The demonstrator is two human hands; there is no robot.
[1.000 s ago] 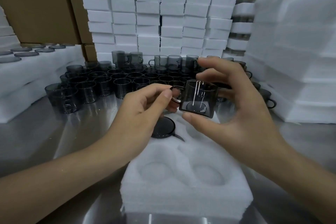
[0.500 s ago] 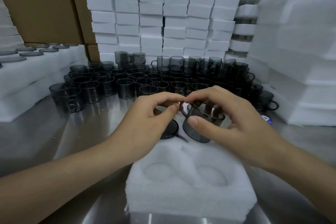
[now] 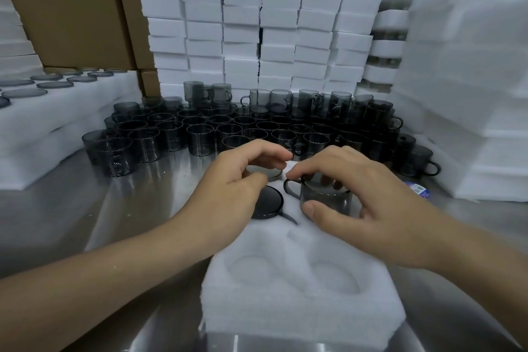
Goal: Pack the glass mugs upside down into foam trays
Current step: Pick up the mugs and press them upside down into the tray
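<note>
A smoky grey glass mug (image 3: 325,198) is sitting upside down in the far right pocket of the white foam tray (image 3: 303,303), its handle (image 3: 290,190) pointing left, and the right hand (image 3: 360,203) is curling over it, thumb pressing the near wall and fingers (image 3: 320,164) draped over the upturned base, so that grip is pinching the mug. Just beside it, in the far left pocket, another inverted mug (image 3: 267,206) is showing only its dark round base, its handle lying toward the tray's middle. The left hand (image 3: 231,197) is hovering over that one with fingers bent and thumb close to them; whether its grip is touching anything I cannot tell. The two near pockets of the tray are lying bare. The tray is resting on a shiny steel counter (image 3: 71,223), and behind it a crowd of upright loose mugs (image 3: 243,126) is standing, some stacked. Stacks of foam blocks (image 3: 257,23) are rising along the back, with cardboard boxes (image 3: 71,8) to the left.
</note>
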